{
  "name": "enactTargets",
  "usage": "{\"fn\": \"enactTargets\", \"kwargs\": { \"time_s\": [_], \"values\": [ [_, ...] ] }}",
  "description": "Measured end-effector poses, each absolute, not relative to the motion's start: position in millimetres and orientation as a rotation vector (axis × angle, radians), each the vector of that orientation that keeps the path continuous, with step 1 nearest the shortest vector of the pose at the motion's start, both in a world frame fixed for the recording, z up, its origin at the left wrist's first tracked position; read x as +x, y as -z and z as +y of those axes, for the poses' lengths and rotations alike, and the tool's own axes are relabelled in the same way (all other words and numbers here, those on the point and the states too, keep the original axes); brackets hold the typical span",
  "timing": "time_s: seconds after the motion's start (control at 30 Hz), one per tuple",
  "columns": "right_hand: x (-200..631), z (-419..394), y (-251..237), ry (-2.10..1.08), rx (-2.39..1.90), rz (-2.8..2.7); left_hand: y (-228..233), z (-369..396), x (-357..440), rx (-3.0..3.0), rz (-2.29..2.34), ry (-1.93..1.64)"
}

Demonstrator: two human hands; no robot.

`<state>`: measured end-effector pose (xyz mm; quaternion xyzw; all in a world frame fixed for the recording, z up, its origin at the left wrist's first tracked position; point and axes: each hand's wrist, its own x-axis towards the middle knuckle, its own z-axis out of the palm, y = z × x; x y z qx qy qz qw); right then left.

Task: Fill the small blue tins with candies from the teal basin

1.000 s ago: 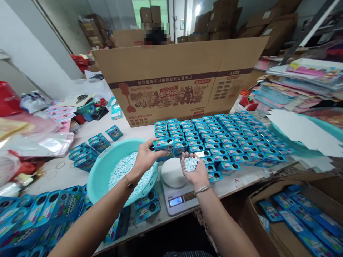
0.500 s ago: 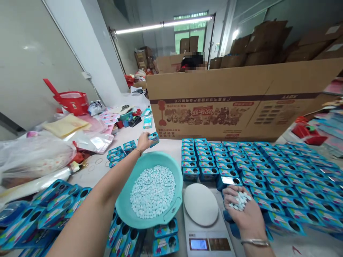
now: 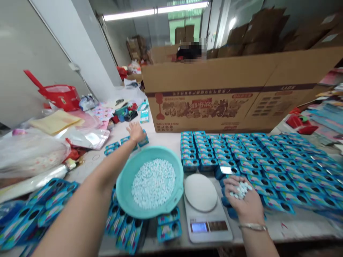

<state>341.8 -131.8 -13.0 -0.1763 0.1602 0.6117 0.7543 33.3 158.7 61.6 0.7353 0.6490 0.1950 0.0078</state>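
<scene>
My left hand (image 3: 137,132) is stretched out over the far side of the basin, its fingers spread and holding nothing. Just beside it, a small blue box (image 3: 144,140) stands on the table among a few others. The turquoise plastic basin (image 3: 123,191) contains a heap of small pale pellets (image 3: 154,184) that look like candies. Palm up, my right hand (image 3: 249,207) cups a small pile of the same pale candies (image 3: 241,190), just right of a white kitchen scale (image 3: 200,192). Nothing lies on the scale's round plate, and its lit display is too blurred to read.
Rows of blue boxes (image 3: 235,155) fill the table's right side. More boxes (image 3: 32,214) lie at the near left and under the basin's front edge. A large cardboard carton (image 3: 209,78) walls off the back. Plastic bags (image 3: 32,157) and a red basket (image 3: 60,97) are at left.
My left hand has let go of a blue box, which now stands beyond the basin, and its fingers have spread. My right hand still cups the candies. The camera view has shifted slightly.
</scene>
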Motion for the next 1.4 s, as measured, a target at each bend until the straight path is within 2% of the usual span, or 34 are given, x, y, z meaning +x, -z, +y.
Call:
{"fn": "enactTargets", "kwargs": {
  "time_s": [0.13, 0.23, 0.33, 0.4, 0.5, 0.63, 0.83, 0.97, 1.2, 1.4],
  "values": [
    [328.7, -134.7, 15.1, -1.385, -0.355, 0.313, -106.3, 90.4, 47.9, 2.488, 1.566, -0.537],
    [321.2, -139.5, 20.1, -1.439, -0.347, 0.325, -102.9, -14.0, 48.0, 2.648, 1.073, -0.406],
    [318.9, -147.3, 24.9, -1.491, -0.329, 0.282, -50.4, -123.2, 42.4, 2.848, 0.952, -0.312],
    [318.7, -153.0, 25.7, -1.503, -0.321, 0.253, -0.5, -171.7, 39.0, 2.942, 1.177, -0.444],
    [316.2, -160.7, 21.2, -1.482, -0.327, 0.288, 61.9, -205.1, 36.0, 2.966, 1.456, -0.660],
    [307.6, -167.5, 11.5, -1.422, -0.362, 0.400, 95.5, -216.3, 32.0, 2.976, 1.495, -0.743],
    [309.4, -171.9, 17.8, -1.468, -0.327, 0.314, 95.1, -208.9, 19.7, 2.884, 1.261, -0.982],
    [322.9, -174.7, 25.4, -1.500, -0.267, 0.231, 68.2, -202.2, 21.9, 2.747, 1.176, -1.016],
    [340.0, -174.7, 23.7, -1.447, -0.215, 0.271, -13.5, -168.5, 77.8, 2.633, 1.157, -0.882],
    [346.9, -172.9, 25.9, -1.472, -0.257, 0.137, -0.7, -102.7, 154.6, 2.665, 1.164, -0.532]
  ]
}}
